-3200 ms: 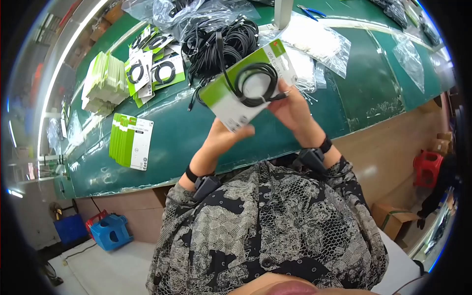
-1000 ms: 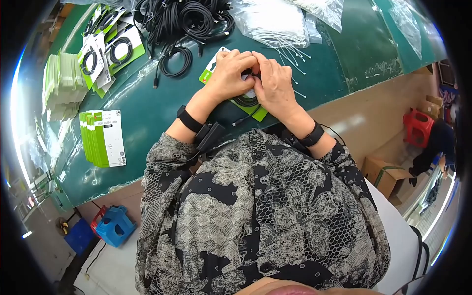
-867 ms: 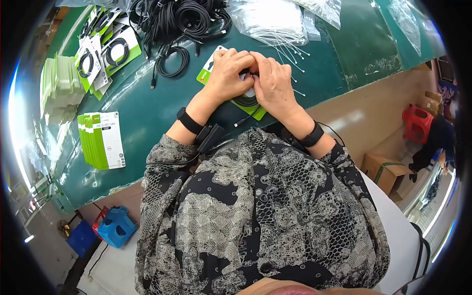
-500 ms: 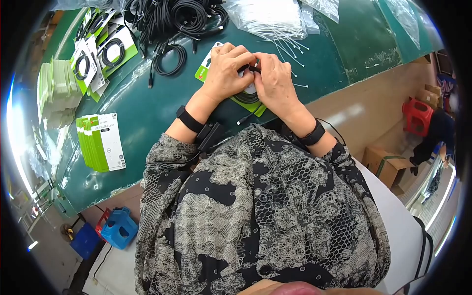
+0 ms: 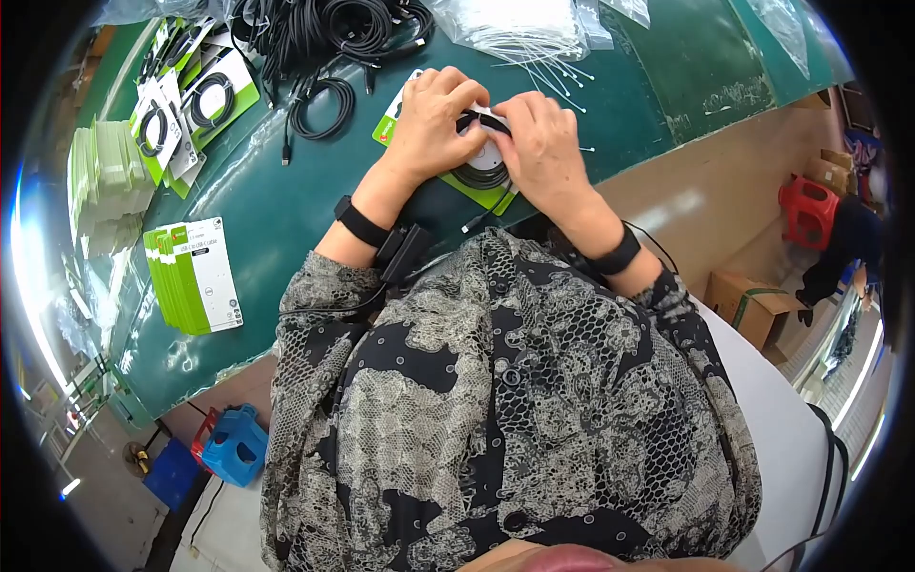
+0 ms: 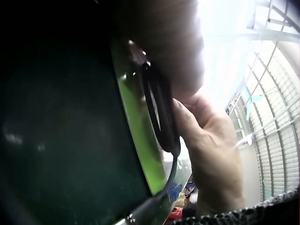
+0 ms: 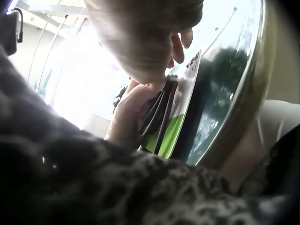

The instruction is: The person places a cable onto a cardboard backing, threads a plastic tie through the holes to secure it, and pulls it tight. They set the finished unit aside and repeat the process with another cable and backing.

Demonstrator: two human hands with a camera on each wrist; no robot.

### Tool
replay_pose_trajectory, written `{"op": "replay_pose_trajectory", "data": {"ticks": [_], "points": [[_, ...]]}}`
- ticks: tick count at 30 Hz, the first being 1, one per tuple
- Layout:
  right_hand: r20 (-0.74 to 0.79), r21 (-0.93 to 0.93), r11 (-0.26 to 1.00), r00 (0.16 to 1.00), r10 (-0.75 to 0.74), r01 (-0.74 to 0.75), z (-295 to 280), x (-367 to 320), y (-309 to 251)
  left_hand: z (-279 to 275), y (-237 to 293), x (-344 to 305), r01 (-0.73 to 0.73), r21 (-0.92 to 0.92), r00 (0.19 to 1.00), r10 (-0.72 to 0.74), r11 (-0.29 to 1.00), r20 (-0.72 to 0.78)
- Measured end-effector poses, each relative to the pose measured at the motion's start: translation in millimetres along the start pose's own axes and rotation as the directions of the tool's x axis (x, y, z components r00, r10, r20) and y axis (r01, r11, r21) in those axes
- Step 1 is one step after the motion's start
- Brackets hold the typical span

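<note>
A coiled black USB-C cable (image 5: 481,178) lies on a green and white cable card (image 5: 387,130) at the middle of the table's front. My left hand (image 5: 434,126) pinches the coil's upper part from the left. From the right, my right hand (image 5: 545,153) pinches the same part, and a short black stretch shows between the hands. In the left wrist view the coil (image 6: 159,108) stands edge-on against the card (image 6: 139,136). The cable's plug end hangs past the card toward my body. My fingertips are partly hidden behind the knuckles.
Fanned blank cards (image 5: 195,276) lie at left, with a card stack (image 5: 110,181) and cards bearing coiled cables (image 5: 212,103) behind. A loose coil (image 5: 322,108) and a heap of black cables (image 5: 315,38) lie farther back. White cable ties (image 5: 543,71) spill from a bag.
The card with the coil, held up in the air 3.2 s ago, is now down at the table. In the last second my hands have drawn slightly apart, showing more black cable between them.
</note>
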State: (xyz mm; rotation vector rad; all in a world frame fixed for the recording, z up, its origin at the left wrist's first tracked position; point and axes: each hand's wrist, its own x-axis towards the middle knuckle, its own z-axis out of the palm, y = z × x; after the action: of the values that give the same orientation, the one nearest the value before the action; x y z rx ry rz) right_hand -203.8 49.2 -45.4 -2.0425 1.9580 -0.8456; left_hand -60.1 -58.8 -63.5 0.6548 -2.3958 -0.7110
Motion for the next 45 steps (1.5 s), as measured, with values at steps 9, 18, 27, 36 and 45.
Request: {"op": "replay_pose_trajectory", "data": {"ticks": [9,18,27,36,45], "points": [[0.181,0.152,0.907,0.891,-0.416,0.392,-9,-14,-11,-3,-13,-3,0.212,-0.603,0.956,-0.292,0.769,-0.036],[0.046,0.388,0.884,0.952,-0.302,0.262,-14,-23,17,-39,33,-103,0.291,-0.863,0.918,-0.374,0.414,0.130],[-0.043,0.625,0.696,0.906,-0.421,0.353,-19,-4,-1,-14,65,-105,0.233,-0.955,0.785,-0.545,-0.182,0.295],[-0.198,-0.020,0.877,0.857,-0.475,0.481,-29,-13,-14,2,81,-83,0.058,-0.997,0.797,-0.599,-0.052,0.077],[-0.221,0.000,0.843,0.822,-0.525,0.539,-22,-13,-10,5,89,-88,0.210,-0.961,0.741,-0.670,0.177,0.039]]}}
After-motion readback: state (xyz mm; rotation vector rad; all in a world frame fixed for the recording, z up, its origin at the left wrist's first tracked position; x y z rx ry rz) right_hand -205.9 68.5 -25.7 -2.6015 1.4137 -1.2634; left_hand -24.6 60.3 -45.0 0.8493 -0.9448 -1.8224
